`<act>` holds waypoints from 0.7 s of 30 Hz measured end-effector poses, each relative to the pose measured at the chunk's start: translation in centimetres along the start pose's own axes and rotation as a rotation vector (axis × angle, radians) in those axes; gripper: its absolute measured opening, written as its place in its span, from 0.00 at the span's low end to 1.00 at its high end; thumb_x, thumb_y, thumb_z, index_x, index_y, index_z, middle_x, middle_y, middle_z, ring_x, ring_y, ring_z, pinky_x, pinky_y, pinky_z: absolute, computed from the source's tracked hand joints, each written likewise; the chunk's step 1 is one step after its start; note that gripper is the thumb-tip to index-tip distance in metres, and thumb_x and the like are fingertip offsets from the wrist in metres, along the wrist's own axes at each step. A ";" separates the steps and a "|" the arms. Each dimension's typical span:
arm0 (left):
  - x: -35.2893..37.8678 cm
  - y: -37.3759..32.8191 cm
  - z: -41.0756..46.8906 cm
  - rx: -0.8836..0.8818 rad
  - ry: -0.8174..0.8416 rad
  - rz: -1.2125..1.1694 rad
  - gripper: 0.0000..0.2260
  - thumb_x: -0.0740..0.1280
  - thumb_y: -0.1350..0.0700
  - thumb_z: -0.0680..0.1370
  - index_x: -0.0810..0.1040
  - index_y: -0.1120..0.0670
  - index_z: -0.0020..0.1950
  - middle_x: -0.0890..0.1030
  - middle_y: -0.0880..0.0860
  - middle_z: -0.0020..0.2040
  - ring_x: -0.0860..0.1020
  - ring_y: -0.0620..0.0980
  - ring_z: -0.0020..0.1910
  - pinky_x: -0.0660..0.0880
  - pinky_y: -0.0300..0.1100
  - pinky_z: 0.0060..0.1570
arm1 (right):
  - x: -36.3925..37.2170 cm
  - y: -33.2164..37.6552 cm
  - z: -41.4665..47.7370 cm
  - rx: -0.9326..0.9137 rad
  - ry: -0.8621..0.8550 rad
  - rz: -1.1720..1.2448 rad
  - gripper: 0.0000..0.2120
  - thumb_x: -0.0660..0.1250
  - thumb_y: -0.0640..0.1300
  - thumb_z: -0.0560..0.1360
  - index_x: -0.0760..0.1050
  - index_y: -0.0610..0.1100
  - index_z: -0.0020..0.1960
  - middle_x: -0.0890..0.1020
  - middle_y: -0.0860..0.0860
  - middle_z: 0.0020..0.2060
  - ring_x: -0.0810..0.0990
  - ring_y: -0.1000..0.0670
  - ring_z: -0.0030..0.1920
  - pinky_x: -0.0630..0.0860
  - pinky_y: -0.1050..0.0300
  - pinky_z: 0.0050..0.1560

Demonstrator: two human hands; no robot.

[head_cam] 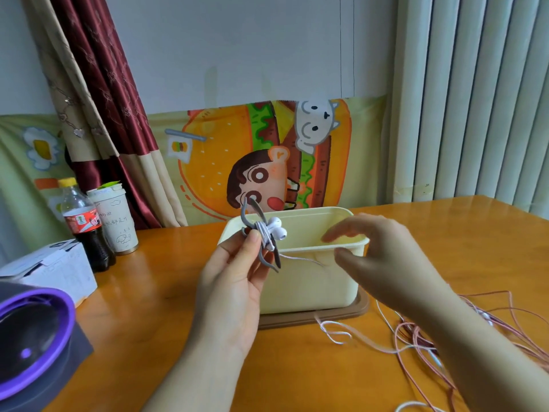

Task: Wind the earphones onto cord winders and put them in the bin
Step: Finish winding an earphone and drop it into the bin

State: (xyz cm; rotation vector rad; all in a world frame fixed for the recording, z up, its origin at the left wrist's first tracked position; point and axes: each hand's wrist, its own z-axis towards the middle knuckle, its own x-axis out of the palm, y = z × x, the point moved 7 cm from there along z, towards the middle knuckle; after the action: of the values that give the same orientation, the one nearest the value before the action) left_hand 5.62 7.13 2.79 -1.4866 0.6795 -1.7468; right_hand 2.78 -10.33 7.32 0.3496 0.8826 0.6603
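Loose cords: pink and white tangle on the surface, under the right forearm.
Left hand: pinches the grey cord winder; earphones wound on it.
Tail cord: unwound, runs toward the right hand.
Right hand: blurred; cannot tell whether it grips the tail.
Handling: keep the tail taut and tuck it in before release.
Bin: just beyond both hands.

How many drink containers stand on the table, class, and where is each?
2. A cola bottle stands at the far left of the table; a white cup stands just right of it. Others could be outside the frame.
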 end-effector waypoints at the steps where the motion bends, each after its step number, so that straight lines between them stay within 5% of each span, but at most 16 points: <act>1: 0.0 -0.2 -0.1 0.006 0.003 0.005 0.07 0.65 0.61 0.78 0.82 0.57 0.50 0.86 0.54 0.46 0.84 0.45 0.43 0.78 0.34 0.39 | 0.1 -0.1 0.1 0.011 0.032 -0.018 0.10 0.68 0.41 0.72 0.79 0.56 0.46 0.76 0.64 0.45 0.74 0.60 0.46 0.72 0.65 0.49; 4: 0.5 -0.1 -0.2 -0.004 0.025 0.021 0.07 0.64 0.60 0.78 0.82 0.57 0.50 0.86 0.55 0.47 0.84 0.44 0.44 0.78 0.33 0.37 | 0.5 -0.2 0.1 0.055 0.093 0.138 0.11 0.67 0.42 0.74 0.79 0.53 0.54 0.79 0.64 0.48 0.76 0.65 0.49 0.72 0.73 0.49; 8: 0.9 0.3 -0.4 -0.030 0.056 0.008 0.10 0.64 0.60 0.77 0.81 0.60 0.54 0.86 0.57 0.49 0.84 0.46 0.45 0.79 0.34 0.38 | 5.2 1.0 -1.3 0.126 0.453 0.448 0.13 0.66 0.44 0.77 0.75 0.51 0.61 0.83 0.56 0.52 0.80 0.59 0.53 0.75 0.58 0.60; 10: 1.1 0.3 -0.4 -0.040 0.072 -0.010 0.10 0.63 0.61 0.78 0.81 0.61 0.55 0.86 0.58 0.50 0.84 0.47 0.46 0.79 0.35 0.38 | 6.1 1.3 -1.7 0.085 0.489 0.399 0.09 0.61 0.41 0.79 0.77 0.52 0.54 0.84 0.53 0.42 0.82 0.55 0.43 0.78 0.57 0.50; 13: 0.8 0.3 -0.3 -0.053 0.052 -0.020 0.10 0.62 0.61 0.79 0.82 0.60 0.55 0.85 0.57 0.50 0.84 0.46 0.44 0.79 0.36 0.36 | 5.9 1.8 -1.9 0.029 0.459 0.248 0.12 0.56 0.44 0.82 0.76 0.51 0.45 0.77 0.52 0.30 0.72 0.56 0.28 0.71 0.60 0.34; 17: 0.5 1.2 -0.4 -0.115 0.045 0.053 0.10 0.64 0.58 0.78 0.83 0.56 0.55 0.86 0.52 0.51 0.81 0.41 0.42 0.76 0.36 0.43 | 6.0 2.6 -2.4 -0.079 0.468 0.008 0.16 0.55 0.48 0.82 0.76 0.41 0.45 0.78 0.43 0.34 0.73 0.44 0.35 0.70 0.51 0.36; 21: 0.5 1.8 -0.6 -0.181 0.064 0.054 0.16 0.67 0.54 0.73 0.82 0.55 0.59 0.85 0.50 0.53 0.82 0.40 0.42 0.74 0.37 0.45 | 6.0 1.6 -2.4 -0.048 0.504 -0.088 0.17 0.54 0.50 0.82 0.78 0.41 0.54 0.79 0.45 0.36 0.72 0.49 0.32 0.70 0.53 0.37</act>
State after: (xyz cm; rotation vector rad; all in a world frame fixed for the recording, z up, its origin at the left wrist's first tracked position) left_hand 5.35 5.63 1.57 -1.5227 0.9238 -1.7359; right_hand 2.93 -5.12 3.20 0.0965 1.3510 0.6985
